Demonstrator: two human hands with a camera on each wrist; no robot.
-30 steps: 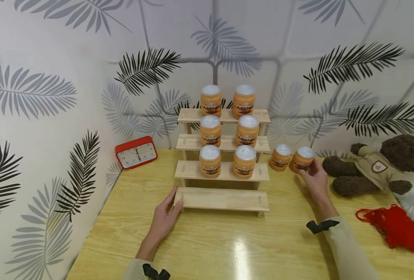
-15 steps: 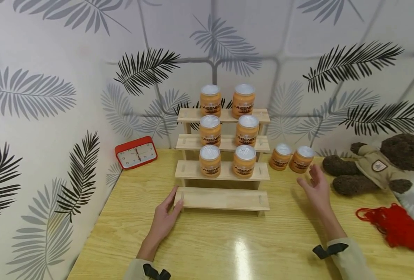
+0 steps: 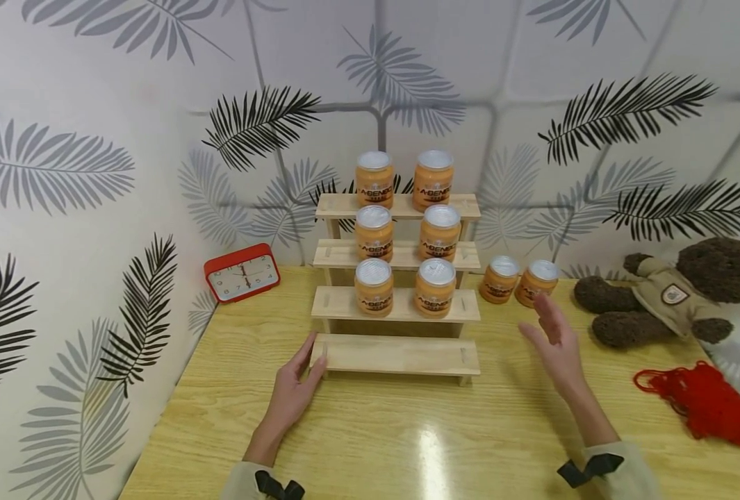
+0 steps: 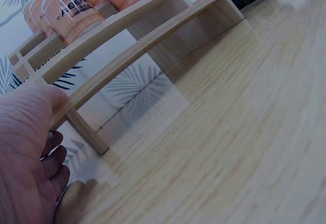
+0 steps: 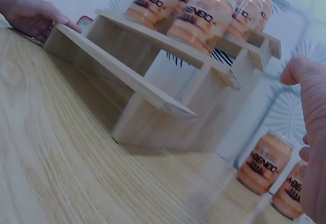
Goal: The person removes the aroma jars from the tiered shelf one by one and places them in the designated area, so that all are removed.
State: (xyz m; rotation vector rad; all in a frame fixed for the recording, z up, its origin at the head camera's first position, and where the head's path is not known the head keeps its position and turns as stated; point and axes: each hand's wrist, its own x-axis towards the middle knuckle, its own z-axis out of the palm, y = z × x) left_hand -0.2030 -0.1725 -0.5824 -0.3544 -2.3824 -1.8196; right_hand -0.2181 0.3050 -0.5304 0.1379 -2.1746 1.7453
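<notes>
Fingers and thumb of my left hand (image 3: 291, 389) are pinching the left end of the bottom step of a wooden stand (image 3: 401, 353), the thumb lying over the step's front left corner and the fingers bending along its outer side. My right hand (image 3: 557, 347) is holding nothing: it is hovering over the table (image 3: 370, 430), thumb and fingers spreading apart, just in front of a right-hand can (image 3: 537, 281). Beside that can, a left-hand can (image 3: 499, 281) is standing upright, close to the table's back edge and just past the right edge of the stand. On the stand, six more orange cans with silver tops are standing upright in twos: a lower pair (image 3: 374, 290) on the second step up, a middle pair (image 3: 440, 234) on the third, and a top pair (image 3: 433, 182) on the highest. Farther out, a red clock (image 3: 244, 274) is showing its white face near the table's back left corner, a brown bear (image 3: 663, 295) in a tan shirt is lying at the back right corner, and red yarn (image 3: 707, 403) is lying tangled near the right edge. Behind everything, a wall (image 3: 94, 83) patterned with grey and black leaves is rising.
</notes>
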